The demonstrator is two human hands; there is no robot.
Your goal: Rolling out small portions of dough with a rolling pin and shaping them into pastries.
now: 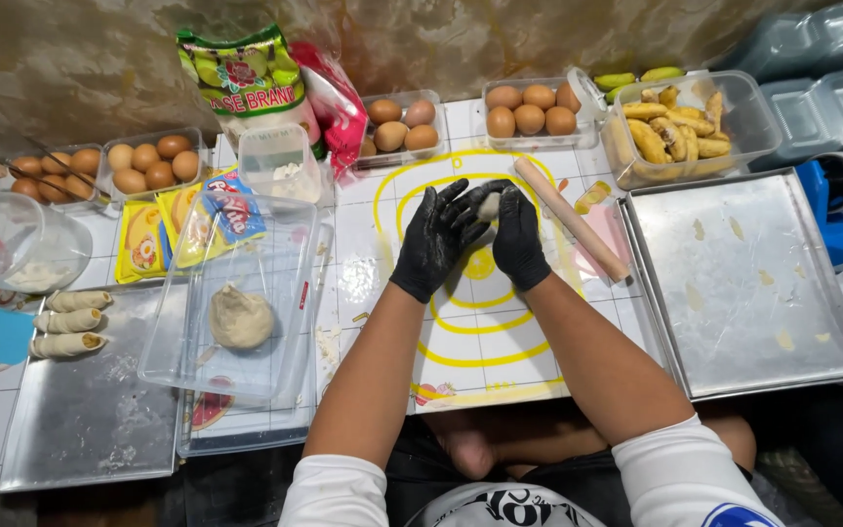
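Left hand (433, 242) and right hand (519, 237), black-gloved, fingers pinched around a small dough piece (488, 206) above the mat (470, 346); rolling pin (570, 219) just right, bare tray (745, 283) beyond

Over a white mat (461, 342) with yellow rings, the black-gloved left hand (433, 241) and right hand (517, 237) pinch a small dough piece (488, 206) between them, a wooden rolling pin (570, 219) just beside, a dough lump (240, 317) in a clear tub (290, 293) to the left.
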